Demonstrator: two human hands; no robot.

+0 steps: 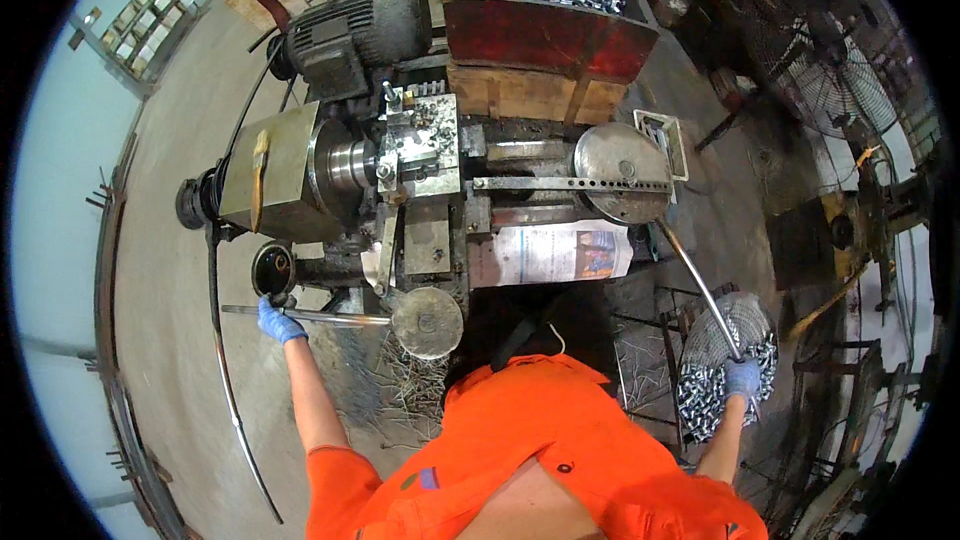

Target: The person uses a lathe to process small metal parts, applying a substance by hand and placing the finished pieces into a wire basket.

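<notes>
My left hand (279,321), in a blue glove, is closed around the left end of a metal lever rod (340,318). That rod runs right to a round metal disc (427,323) below the lathe (420,145). Just beyond my left fingers sits a round black cup (272,268) with dark liquid. My right hand (742,378), also gloved in blue, grips the lower end of a long metal lever (700,285). The lever slants down from a larger disc (622,172) at the lathe's right. Beneath my right hand is a wire basket (727,318) heaped with small shiny metal sleeves (705,392).
A red bin (545,35) full of metal parts stands behind the lathe, beside an electric motor (355,30). A brush (260,180) lies on the headstock. Newspaper (550,252) covers part of the front. Metal scraps (410,385) litter the floor; a fan (835,80) stands right.
</notes>
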